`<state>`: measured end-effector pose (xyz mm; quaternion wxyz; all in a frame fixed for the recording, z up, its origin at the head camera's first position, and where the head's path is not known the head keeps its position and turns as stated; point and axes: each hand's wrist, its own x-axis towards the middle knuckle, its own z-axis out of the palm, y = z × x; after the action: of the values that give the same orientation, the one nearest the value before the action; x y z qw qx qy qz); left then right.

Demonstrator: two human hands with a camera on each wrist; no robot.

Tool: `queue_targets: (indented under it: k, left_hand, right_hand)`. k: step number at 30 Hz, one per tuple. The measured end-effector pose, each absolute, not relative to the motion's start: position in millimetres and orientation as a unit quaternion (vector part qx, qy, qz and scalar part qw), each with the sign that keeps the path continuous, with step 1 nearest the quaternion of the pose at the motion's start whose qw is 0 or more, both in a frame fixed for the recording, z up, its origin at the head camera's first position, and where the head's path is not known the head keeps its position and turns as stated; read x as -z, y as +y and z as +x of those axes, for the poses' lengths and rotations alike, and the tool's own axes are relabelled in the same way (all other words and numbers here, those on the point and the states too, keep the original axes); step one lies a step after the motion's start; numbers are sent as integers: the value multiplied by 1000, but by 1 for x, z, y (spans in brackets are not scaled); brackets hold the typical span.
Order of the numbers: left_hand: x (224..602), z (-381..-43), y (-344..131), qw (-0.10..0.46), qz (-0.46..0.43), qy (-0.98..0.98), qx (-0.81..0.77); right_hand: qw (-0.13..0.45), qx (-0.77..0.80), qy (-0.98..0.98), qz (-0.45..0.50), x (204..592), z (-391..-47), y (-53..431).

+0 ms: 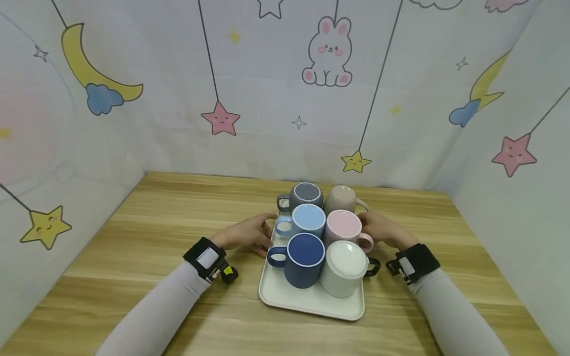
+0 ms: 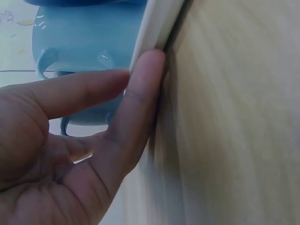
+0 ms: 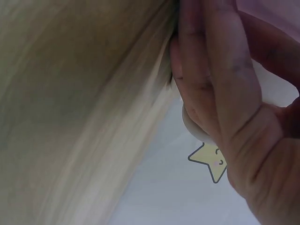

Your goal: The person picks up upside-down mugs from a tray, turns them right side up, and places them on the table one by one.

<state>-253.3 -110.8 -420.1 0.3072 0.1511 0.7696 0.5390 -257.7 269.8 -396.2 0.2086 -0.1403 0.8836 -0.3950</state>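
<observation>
On a white tray (image 1: pixel 307 302) several mugs stand upside down in two columns. The left column has a grey mug (image 1: pixel 306 194) at the back, a light blue mug (image 1: pixel 308 217) and a navy mug (image 1: pixel 305 272) in front. Beside them are a beige mug (image 1: pixel 342 195), a pink mug (image 1: pixel 344 223) and a white mug (image 1: pixel 340 279) with a black handle. My left hand (image 1: pixel 247 234) pinches the tray's left rim between thumb and fingers. The right hand (image 1: pixel 384 230) grips the right side by the pink mug's handle; its fingertips are hidden.
The tray rests on a wood-grain table (image 1: pixel 178 306). A cloth backdrop (image 1: pixel 267 153) with printed stars, moons and a rabbit rises behind the table's far edge and along both sides. Mug handles stick out past the tray's sides.
</observation>
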Motion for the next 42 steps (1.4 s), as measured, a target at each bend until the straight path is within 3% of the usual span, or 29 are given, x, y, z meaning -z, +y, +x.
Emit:
queue_targets:
  k: [12, 42]
  left_hand:
    - [421, -251, -107, 296, 164, 790, -512]
    - [409, -240, -123, 316, 145, 785, -513]
  right_hand:
    - [182, 391, 889, -153, 403, -258, 270]
    - [197, 408, 876, -167, 403, -268, 253]
